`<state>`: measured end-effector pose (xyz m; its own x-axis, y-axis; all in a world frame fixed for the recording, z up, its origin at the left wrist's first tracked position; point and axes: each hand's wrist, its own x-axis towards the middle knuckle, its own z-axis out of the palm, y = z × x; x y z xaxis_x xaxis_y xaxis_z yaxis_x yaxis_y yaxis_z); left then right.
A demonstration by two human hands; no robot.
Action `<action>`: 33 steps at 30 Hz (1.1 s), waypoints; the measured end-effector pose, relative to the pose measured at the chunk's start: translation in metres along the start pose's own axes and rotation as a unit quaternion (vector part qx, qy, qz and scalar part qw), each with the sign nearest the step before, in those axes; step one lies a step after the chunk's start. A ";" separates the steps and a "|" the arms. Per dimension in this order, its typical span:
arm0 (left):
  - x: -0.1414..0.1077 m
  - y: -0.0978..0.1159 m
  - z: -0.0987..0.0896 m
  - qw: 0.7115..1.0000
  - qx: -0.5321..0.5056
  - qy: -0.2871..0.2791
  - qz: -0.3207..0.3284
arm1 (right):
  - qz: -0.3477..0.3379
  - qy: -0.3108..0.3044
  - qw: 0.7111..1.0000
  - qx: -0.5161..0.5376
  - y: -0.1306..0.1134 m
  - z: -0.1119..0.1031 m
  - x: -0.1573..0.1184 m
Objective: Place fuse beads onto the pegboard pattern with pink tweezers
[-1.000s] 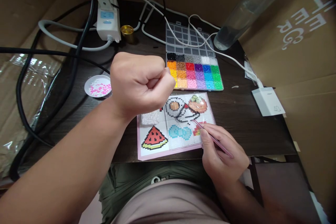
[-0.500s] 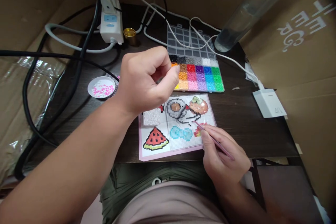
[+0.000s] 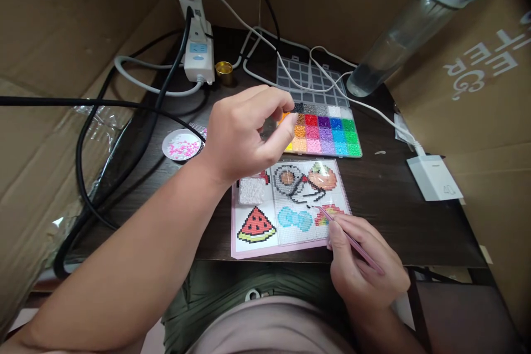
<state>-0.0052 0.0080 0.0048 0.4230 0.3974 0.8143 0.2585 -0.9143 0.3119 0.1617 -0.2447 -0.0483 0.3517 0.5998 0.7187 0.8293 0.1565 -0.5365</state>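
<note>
My right hand [image 3: 365, 257] pinches pink tweezers [image 3: 357, 243], whose tip is over the clear pegboard [image 3: 290, 235] near a few loose black beads. Black, grey and red beads form outlines on the board, which lies on a printed pattern sheet [image 3: 244, 251] with a watermelon picture. My left hand [image 3: 249, 133] hovers above the sheet's back left edge, thumb and forefinger curved with a small gap between their tips and nothing visible between them. Below it, a small clear box of white beads [image 3: 251, 191] rests on the sheet.
Behind the sheet lies an open bead case [image 3: 326, 131] with many colours. A white dish [image 3: 181, 145] of pink and white beads is at left. Around them are a power strip [image 3: 198, 52], gold cup [image 3: 224, 71], bottle [image 3: 385, 52], cables and white adapter [image 3: 433, 177].
The view has shifted, so the desk items appear further right and lower. My left thumb and forefinger have parted slightly. The tweezers remain in my right hand, their tip still near the loose black beads.
</note>
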 end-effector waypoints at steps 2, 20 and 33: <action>-0.001 0.000 0.001 1.000 0.003 -0.006 -0.011 | 0.003 -0.003 1.000 0.006 -0.001 0.001 0.001; -0.002 -0.010 0.007 1.000 -0.030 -0.005 -0.008 | 0.056 -0.014 0.998 0.020 0.004 -0.002 0.009; -0.003 -0.004 0.007 0.999 -0.035 -0.020 -0.026 | 0.035 -0.020 0.999 0.017 -0.001 0.003 0.016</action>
<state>-0.0014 0.0114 -0.0025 0.4460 0.4463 0.7758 0.2210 -0.8949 0.3877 0.1653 -0.2324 -0.0377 0.3900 0.6403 0.6617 0.7880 0.1398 -0.5997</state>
